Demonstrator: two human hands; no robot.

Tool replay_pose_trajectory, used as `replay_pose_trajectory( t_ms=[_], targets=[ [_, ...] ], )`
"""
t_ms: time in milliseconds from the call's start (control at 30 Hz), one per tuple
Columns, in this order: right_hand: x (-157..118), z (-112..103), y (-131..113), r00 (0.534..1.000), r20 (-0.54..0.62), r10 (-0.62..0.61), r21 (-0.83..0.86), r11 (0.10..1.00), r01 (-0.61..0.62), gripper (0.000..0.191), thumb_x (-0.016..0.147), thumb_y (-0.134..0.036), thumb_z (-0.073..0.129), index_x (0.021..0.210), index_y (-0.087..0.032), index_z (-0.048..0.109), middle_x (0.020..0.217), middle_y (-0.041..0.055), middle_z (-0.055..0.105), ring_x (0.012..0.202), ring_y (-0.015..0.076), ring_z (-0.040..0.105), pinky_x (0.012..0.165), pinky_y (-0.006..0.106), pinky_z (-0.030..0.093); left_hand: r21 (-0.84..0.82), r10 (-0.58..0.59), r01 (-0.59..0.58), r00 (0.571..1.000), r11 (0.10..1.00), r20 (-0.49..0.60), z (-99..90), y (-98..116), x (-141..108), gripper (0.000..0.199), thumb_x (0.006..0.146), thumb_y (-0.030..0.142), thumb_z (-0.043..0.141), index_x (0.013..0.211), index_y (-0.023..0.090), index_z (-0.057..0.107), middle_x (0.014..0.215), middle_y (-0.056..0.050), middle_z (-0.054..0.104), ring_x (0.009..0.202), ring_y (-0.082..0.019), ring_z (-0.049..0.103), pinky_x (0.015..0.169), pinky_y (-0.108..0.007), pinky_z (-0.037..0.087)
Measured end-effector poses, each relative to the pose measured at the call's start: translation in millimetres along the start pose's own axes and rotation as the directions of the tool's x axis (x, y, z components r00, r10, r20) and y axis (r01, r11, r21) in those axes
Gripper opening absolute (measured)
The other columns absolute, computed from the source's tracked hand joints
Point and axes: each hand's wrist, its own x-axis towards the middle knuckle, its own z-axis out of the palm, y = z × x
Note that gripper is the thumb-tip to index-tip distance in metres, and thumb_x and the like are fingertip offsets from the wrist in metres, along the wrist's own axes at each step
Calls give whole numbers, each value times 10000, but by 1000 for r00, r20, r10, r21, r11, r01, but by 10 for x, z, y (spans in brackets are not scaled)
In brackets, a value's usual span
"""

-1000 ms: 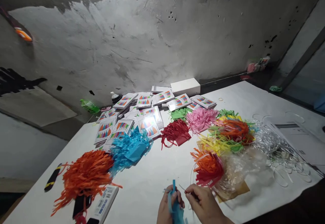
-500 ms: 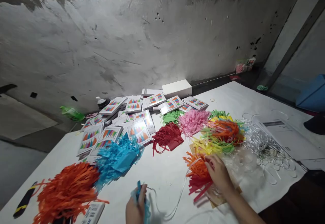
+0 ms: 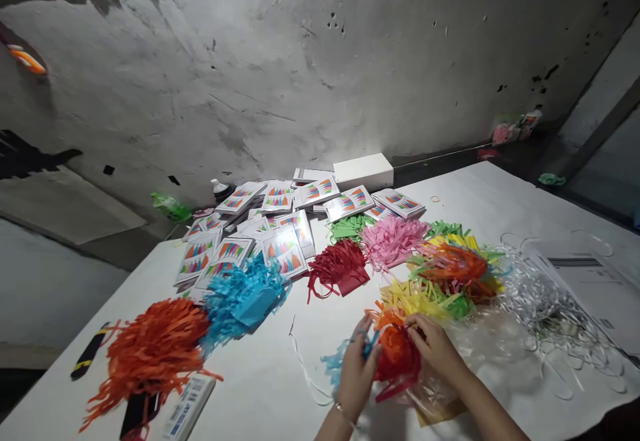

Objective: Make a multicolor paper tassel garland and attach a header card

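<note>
My left hand (image 3: 356,369), a band round its wrist, is closed on a light blue paper tassel (image 3: 336,363) at the lower middle. Close by on the right, my right hand (image 3: 434,347) has its fingers pinched at the orange tassel (image 3: 393,321). Red fringed paper (image 3: 397,364) lies between the two hands. A thin white string (image 3: 306,369) curves over the table left of my left hand. Clear plastic (image 3: 493,351) and a piece of brown card (image 3: 440,413) are by my right wrist.
Orange (image 3: 155,344), blue (image 3: 245,297), dark red (image 3: 340,267) and pink (image 3: 395,241) fringe bundles cross the white table (image 3: 265,387). Behind are printed packets (image 3: 283,251) and a white box (image 3: 363,171). Silver strands (image 3: 535,294) lie right; a cutter (image 3: 90,351) lies far left.
My left hand has moved right with the blue tassel, up beside the orange and red fringes. My right hand stays at them. The view has shifted, so the table's things appear displaced.
</note>
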Motion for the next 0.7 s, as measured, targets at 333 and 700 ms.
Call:
replay_pose_trajectory(
  t_ms=[333, 700],
  targets=[
    [11, 115, -108, 997, 27, -74, 12, 997, 73, 180, 904, -336, 496, 806, -286, 639, 786, 3, 712, 764, 225, 680, 703, 335, 541, 36, -1, -1, 999, 999, 33, 93, 167, 165, 216, 812, 390, 592, 781, 200, 689, 794, -49, 726, 764, -233, 624, 719, -318, 499],
    [245, -512, 404, 988, -151, -30, -132, 991, 10, 169, 832, -385, 488, 786, -297, 625, 813, 65, 718, 804, 299, 686, 751, 435, 524, 125, -153, 200, 938, 972, -311, -1352, -254, -307, 420, 777, 576, 607, 881, 188, 729, 827, -42, 774, 806, -266, 674, 728, -313, 517]
  ],
)
